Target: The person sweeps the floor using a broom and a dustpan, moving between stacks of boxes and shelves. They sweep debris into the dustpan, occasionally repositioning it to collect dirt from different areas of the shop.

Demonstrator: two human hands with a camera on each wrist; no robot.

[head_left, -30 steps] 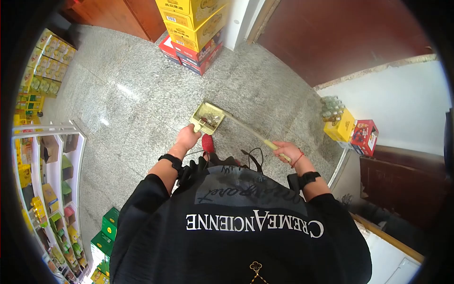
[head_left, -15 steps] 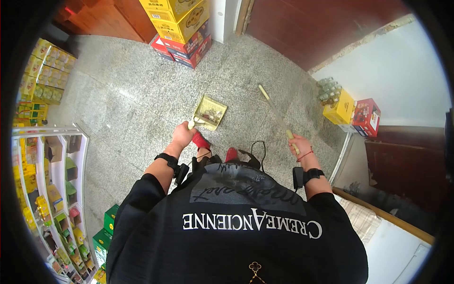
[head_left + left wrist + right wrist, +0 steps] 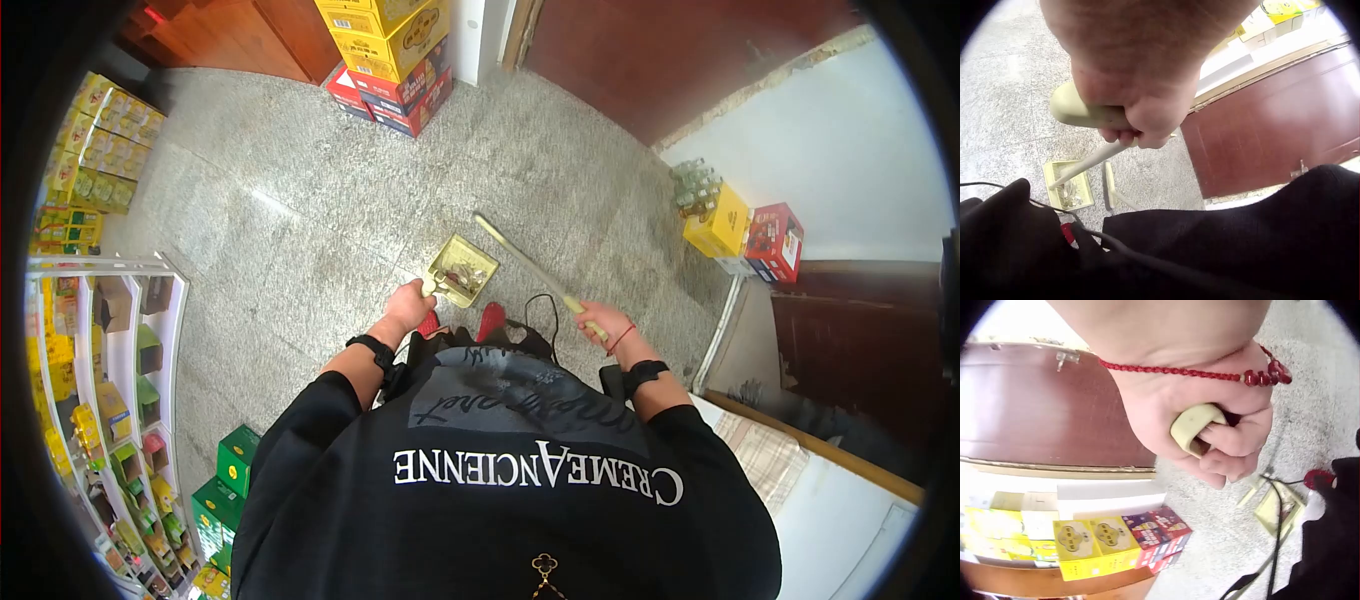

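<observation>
Left hand [image 3: 410,303]: fingers curled round the cream handle of a long-handled dustpan [image 3: 460,270]; the left wrist view shows the fist [image 3: 1138,94] closed on the handle end, the stem running down to the pan. The pan sits low over the grey granite floor [image 3: 300,200], at about 12 o'clock from the person's body, just ahead of two red shoes [image 3: 490,322]. It carries small litter, too small to identify, perhaps wrappers.

Right hand [image 3: 603,320]: closed round the top of a cream broom handle [image 3: 530,265]; the right wrist view shows the fingers [image 3: 1235,440] wrapped over the handle's end, with a red bead bracelet [image 3: 1260,376] at the wrist. The handle slants from the hand toward 10 o'clock, its far end passing just beside the dustpan's right edge. The broom head [image 3: 1109,185] shows in the left wrist view, standing next to the pan.

Surroundings, head view:
- Stacked yellow and red cartons [image 3: 395,55] at 12 o'clock, against the far wall.
- Dark red door [image 3: 680,60] at 1 o'clock.
- Yellow box [image 3: 722,225] and red box [image 3: 775,243] with a pack of bottles [image 3: 695,185], at 2 o'clock.
- White display shelving [image 3: 110,360] with packaged goods, at 9 o'clock.
- Green cartons [image 3: 225,485] at 8 o'clock.
- Black watch-like bands on both wrists; black printed top.
</observation>
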